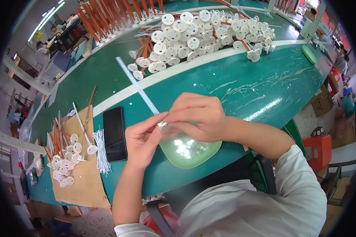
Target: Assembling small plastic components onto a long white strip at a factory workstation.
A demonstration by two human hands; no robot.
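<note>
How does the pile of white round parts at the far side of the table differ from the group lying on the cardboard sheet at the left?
The far pile is much larger, heaped several deep on the green table; the small group is a thin scatter on the brown cardboard sheet. The far pile lies beyond the white stripe, away from both hands; the small group lies nearer the left hand. Both are white discs with orange wires.

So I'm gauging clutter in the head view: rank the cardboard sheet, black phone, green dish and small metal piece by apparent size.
1. cardboard sheet
2. green dish, partly hidden by hands
3. black phone, possibly close to the dish
4. small metal piece
</note>
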